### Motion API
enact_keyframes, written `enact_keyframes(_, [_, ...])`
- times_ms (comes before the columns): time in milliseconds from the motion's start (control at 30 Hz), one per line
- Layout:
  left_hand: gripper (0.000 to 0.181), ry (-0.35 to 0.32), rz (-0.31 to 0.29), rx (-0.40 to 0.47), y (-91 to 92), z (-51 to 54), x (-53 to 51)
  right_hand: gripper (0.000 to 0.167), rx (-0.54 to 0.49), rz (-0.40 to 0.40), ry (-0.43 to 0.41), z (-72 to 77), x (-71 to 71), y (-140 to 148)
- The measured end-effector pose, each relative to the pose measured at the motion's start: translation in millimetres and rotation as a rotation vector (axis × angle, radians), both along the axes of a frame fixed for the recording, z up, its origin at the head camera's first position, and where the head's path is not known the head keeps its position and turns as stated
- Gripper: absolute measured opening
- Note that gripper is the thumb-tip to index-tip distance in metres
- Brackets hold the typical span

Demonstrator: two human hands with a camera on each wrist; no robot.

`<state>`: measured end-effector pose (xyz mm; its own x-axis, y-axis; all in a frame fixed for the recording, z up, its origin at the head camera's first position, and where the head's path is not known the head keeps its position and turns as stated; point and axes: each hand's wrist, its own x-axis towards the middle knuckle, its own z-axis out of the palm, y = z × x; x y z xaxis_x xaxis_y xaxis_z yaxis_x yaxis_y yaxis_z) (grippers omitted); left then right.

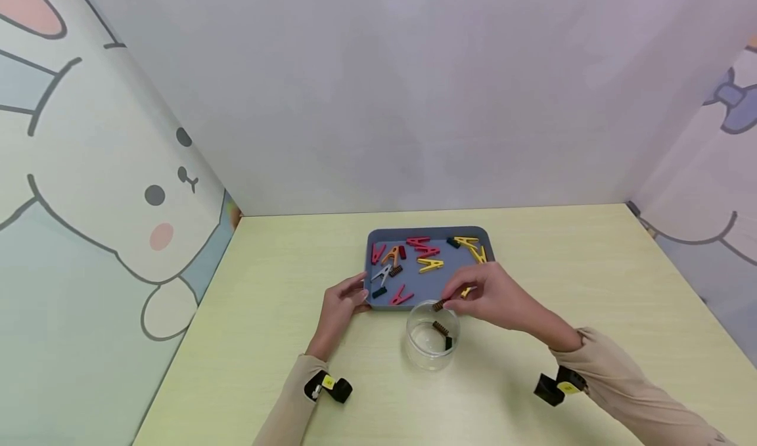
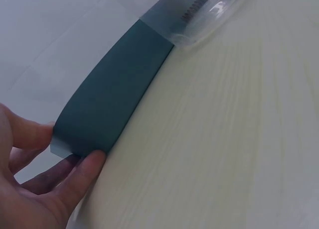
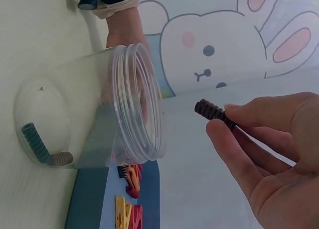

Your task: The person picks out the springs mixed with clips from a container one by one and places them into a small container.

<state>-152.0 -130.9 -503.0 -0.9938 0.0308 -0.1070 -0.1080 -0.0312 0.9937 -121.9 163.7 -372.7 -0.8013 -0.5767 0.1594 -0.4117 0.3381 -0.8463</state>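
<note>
You have one brown ribbed piece [image 3: 208, 109] pinched between the thumb and fingertips of your right hand [image 1: 491, 296], above the open mouth of one clear jar [image 1: 430, 363] and apart from it, toward the jar's one o'clock. Two more ribbed pieces lie at the jar's bottom, a brown piece [image 1: 440, 328] and a dark green piece [image 3: 35, 142]. At twelve o'clock from the jar sits one blue-grey tray [image 1: 422, 285]; your left hand [image 1: 338, 309] grips its near left corner, at eight o'clock. In the tray you can count four ribbed pieces, two dark, one red, one brown, and ten clips: four red clips [image 1: 401, 296], four yellow clips [image 1: 430, 265], one orange clip [image 1: 391, 255] toward ten o'clock and one grey clip [image 1: 383, 273] toward nine; your right hand may hide others. Jar and tray stand on one pale counter [image 1: 254, 288].
</note>
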Motion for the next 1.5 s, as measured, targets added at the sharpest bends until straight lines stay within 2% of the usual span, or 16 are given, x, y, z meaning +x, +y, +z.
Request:
enact_keyframes(333, [0.042,0.008,-0.002,-0.010,-0.4,-0.4,0.1,0.007,0.023,0.054,0.030,-6.5,3.4,-7.2])
enact_keyframes(567, [0.042,0.005,-0.001,0.002,-0.6,-1.2,0.0,0.009,0.069,0.066,0.097,-12.5,5.9,-11.9])
enact_keyframes(800, [0.044,-0.028,-0.052,-0.002,1.0,28.7,11.0,0.010,0.110,0.093,0.115,-14.3,8.8,-17.1])
enact_keyframes(833, [0.044,-0.028,-0.053,-0.002,1.0,29.5,11.4,0.010,0.118,0.099,0.113,-14.7,8.7,-17.8])
enact_keyframes(1100, [0.044,-0.030,-0.051,-0.004,0.7,29.2,10.8,0.007,0.132,0.132,0.105,-19.0,8.9,-23.7])
enact_keyframes(1500, [0.044,-0.023,-0.049,-0.005,1.3,30.3,11.2,0.007,0.147,0.149,0.156,-22.2,8.8,-28.6])
